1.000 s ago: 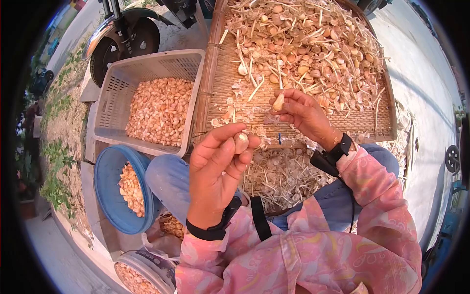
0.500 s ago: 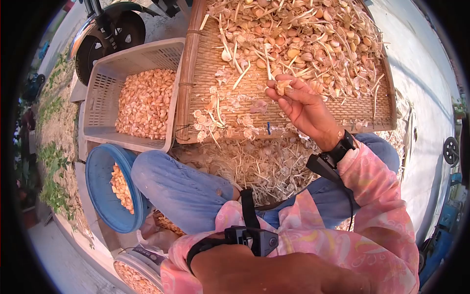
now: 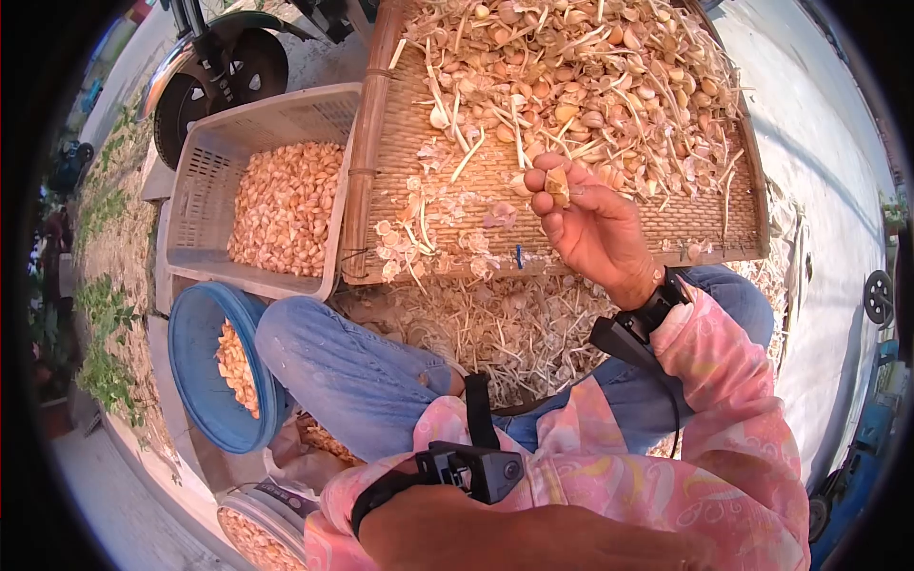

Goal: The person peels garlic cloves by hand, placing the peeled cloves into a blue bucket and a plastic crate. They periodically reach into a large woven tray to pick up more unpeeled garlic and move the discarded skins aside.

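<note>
Between the thumb and fingertips of my right hand (image 3: 605,228) is a garlic clove (image 3: 557,187) with yellowish-brown skin. This hand is closed on it, above the front part of a woven bamboo tray (image 3: 395,205). Just beyond it lies a heap of garlic cloves (image 3: 590,105) mixed with dry skins and stalks. My left hand (image 3: 533,533) is low in the view, close to my body, its back towards the camera. Its fingers do not show, so whatever it touches is hidden.
Left of the tray stands a pale plastic crate (image 3: 195,228) with many cloves. A blue bucket (image 3: 186,381) with more cloves is beside my knee, and a white bucket (image 3: 238,502) sits below it. Skins and stalks (image 3: 533,333) litter the ground between my legs. A wheel (image 3: 238,71) is behind the crate.
My right hand has come slightly nearer to me, and the clove in its fingers has turned more upright. The left hand stays low, near my body.
</note>
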{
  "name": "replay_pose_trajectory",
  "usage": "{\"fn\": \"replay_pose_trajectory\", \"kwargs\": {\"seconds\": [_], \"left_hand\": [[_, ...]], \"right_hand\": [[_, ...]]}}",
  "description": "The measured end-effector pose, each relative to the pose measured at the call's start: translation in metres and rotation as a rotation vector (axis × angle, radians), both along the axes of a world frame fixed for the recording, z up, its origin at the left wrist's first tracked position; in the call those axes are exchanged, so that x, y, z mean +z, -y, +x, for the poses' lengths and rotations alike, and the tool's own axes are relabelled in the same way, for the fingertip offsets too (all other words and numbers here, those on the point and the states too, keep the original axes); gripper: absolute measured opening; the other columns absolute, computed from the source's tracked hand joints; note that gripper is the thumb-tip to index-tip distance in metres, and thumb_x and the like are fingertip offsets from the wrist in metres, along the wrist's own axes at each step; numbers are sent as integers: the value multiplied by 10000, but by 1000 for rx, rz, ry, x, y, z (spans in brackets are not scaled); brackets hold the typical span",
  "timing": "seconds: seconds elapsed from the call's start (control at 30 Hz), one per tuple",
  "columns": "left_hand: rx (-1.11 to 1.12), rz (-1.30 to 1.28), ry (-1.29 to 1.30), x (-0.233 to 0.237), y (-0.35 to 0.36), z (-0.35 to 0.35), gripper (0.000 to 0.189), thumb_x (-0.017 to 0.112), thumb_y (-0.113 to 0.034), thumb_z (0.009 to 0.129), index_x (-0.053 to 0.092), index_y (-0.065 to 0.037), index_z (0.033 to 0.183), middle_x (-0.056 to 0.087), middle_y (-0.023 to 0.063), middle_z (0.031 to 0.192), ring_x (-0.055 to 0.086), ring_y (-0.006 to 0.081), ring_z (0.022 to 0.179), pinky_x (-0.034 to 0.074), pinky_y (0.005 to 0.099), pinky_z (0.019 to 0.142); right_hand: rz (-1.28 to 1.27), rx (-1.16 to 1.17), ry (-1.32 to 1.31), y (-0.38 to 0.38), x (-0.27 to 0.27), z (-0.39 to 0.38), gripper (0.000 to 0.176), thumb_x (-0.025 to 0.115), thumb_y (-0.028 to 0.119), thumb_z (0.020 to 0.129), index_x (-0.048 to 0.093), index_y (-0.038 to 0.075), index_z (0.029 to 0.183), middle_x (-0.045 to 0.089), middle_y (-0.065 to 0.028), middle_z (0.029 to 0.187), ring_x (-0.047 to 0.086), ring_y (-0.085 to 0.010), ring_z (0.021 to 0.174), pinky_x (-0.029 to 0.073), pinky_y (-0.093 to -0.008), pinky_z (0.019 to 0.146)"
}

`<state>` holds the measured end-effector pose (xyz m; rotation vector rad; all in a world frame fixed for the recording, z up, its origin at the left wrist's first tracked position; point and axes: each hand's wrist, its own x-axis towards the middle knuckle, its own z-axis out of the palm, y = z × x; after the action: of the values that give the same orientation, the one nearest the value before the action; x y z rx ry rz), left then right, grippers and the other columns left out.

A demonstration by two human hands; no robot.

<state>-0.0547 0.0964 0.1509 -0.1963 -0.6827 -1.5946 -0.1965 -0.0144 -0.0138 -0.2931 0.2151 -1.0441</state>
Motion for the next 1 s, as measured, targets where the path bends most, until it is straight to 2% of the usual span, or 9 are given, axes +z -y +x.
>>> {"fn": "replay_pose_trajectory", "kwargs": {"seconds": [0.07,0.17,0.3,0.37,0.47,0.53,0.67,0.77,1.0], "left_hand": [[43,-180,308,-18,33,41,167,502,20,864,536,113,999,529,228,895,529,197,733,468,241,683],[480,115,814,-23,55,109,253,476,-28,891,506,81,1118,555,176,1014,450,87,737,395,185,662],[1040,526,1381,-103,121,209,274,552,-95,868,569,49,1100,619,128,978,499,82,708,413,200,638],[950,578,1686,-146,145,257,279,562,-102,863,575,45,1100,628,108,950,542,103,748,436,220,674],[1093,84,1871,-173,159,255,306,571,-118,863,560,48,1120,623,91,923,576,131,775,454,240,688],[659,269,1707,-126,137,160,330,576,-136,869,543,35,1149,607,106,987,577,139,857,454,251,725],[187,185,1424,-154,111,63,337,594,-118,865,525,38,1155,602,113,1023,586,136,853,473,250,717],[289,143,1378,-169,99,37,294,597,-59,849,538,42,1119,590,114,1034,592,163,920,493,281,756],[425,92,1071,-165,77,25,214,590,22,823,566,22,1036,543,123,1079,517,191,1079,451,299,874]], "right_hand": [[10,-1,0,-2,-4,2,320,474,23,860,446,-28,1175,538,-160,1114,582,-225,980,516,-251,791],[11,-44,-64,-2,-8,1,318,493,6,852,456,-20,1167,538,-146,1112,583,-225,977,510,-257,806],[-4,-95,-315,-2,-4,6,306,531,3,846,471,-21,1146,551,-117,1076,592,-207,954,510,-257,801],[-6,-107,-422,-3,3,11,290,555,13,846,481,-23,1124,567,-88,1028,601,-187,928,506,-249,797],[-127,-104,-673,-1,-10,14,245,591,28,840,506,-14,1066,578,-44,939,609,-144,876,496,-229,769],[-244,-130,-788,-1,-21,19,199,599,34,839,524,-2,1020,581,-28,910,608,-126,843,491,-221,741],[-371,-131,-947,-6,-15,26,162,615,36,827,542,9,968,575,-36,903,601,-114,814,492,-228,695],[-702,-332,-1283,-8,-20,19,186,621,20,800,545,13,970,552,-62,884,599,-143,775,489,-251,664],[-971,-478,-1376,-14,-2,12,255,624,-17,748,550,40,985,516,-93,846,578,-204,731,476,-287,629]]}}
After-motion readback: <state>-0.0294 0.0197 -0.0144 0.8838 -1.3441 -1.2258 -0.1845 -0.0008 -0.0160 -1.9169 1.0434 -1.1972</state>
